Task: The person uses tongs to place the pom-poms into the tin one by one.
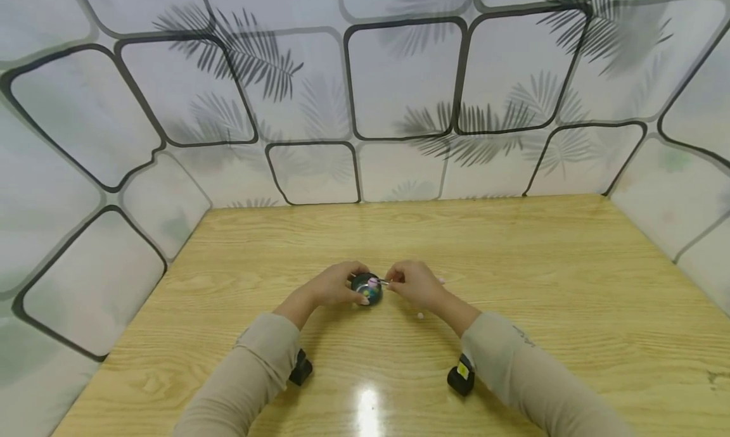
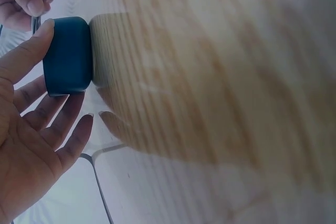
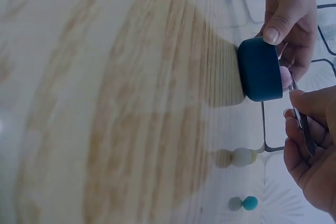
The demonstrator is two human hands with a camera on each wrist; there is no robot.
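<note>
Left hand cupped round small dark bowl at table centre, right hand pinched tweezers over it, loose beads lay near right.

Bowl on table, btwn hands; beads right of it.

Light wooden table with glossy grain fills lower half, 6 o'clock. Bright light glare on tabletop at 6 o'clock. White wall panels with black rounded-rectangle outlines and grey palm-leaf prints enclose table from 9 through 12 to 3 o'clock.
</note>
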